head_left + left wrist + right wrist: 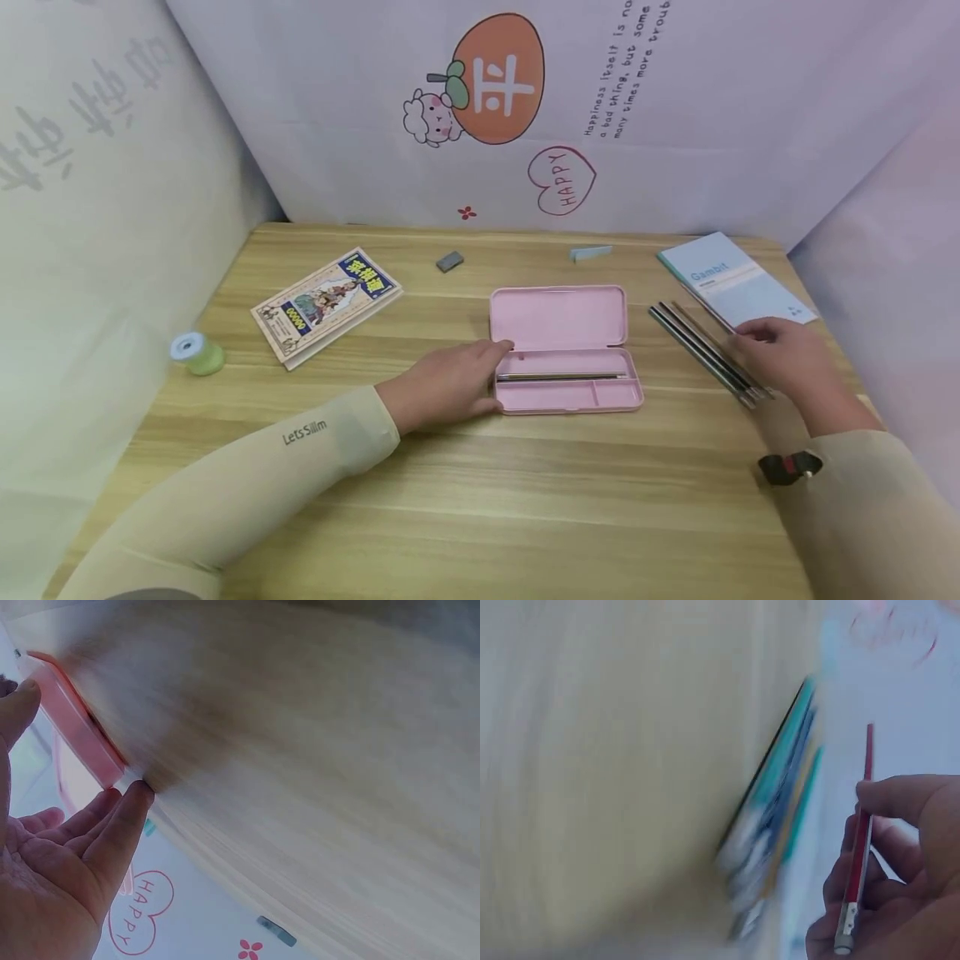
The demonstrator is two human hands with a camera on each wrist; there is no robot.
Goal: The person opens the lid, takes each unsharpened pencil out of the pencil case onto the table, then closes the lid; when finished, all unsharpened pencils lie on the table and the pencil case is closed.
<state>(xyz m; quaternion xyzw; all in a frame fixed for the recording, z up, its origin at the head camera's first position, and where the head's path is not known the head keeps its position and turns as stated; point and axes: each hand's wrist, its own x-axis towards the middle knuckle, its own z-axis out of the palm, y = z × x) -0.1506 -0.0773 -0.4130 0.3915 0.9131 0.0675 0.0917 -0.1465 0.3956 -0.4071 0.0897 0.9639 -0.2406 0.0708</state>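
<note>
My left hand (453, 382) spans the left end of an open pink pencil case (558, 317), thumb at its near corner and fingertips by the hinge corner. Its fingers look fairly straight in the left wrist view. A pencil (558, 377) lies lengthwise inside the case's lower half. Over on the right, my right hand (787, 358) pinches a red pencil (859, 859) between thumb and fingers, the metal-banded eraser end pointing back toward the wrist. Just left of that hand, several pencils (701, 350) lie in a loose bundle on the table.
Behind the right hand lies a light blue notebook (738, 279). A grey eraser (450, 262) and a small pale blue strip (590, 252) sit along the back. At left are an illustrated book (326, 304) and a green jar with a pale lid (197, 353). Printed cloth walls enclose the table.
</note>
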